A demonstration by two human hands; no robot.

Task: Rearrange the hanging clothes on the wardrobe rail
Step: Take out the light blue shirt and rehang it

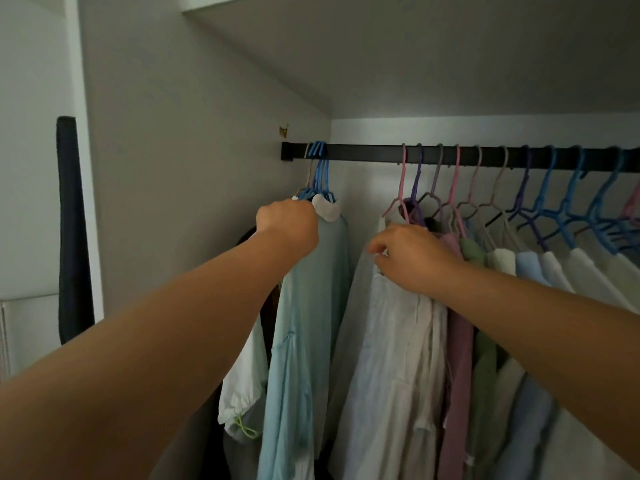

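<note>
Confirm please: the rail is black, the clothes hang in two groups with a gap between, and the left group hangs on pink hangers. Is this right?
Not quite. The rail is black and the gap is there, but the head view shows the left group hanging on blue hangers. Pink hangers appear only in the right group.

Two bare forearms, sleeveless as far as visible, each ending in a bare hand, left hand (287,220) and right hand (412,258), without rings, watch or gloves.
</note>
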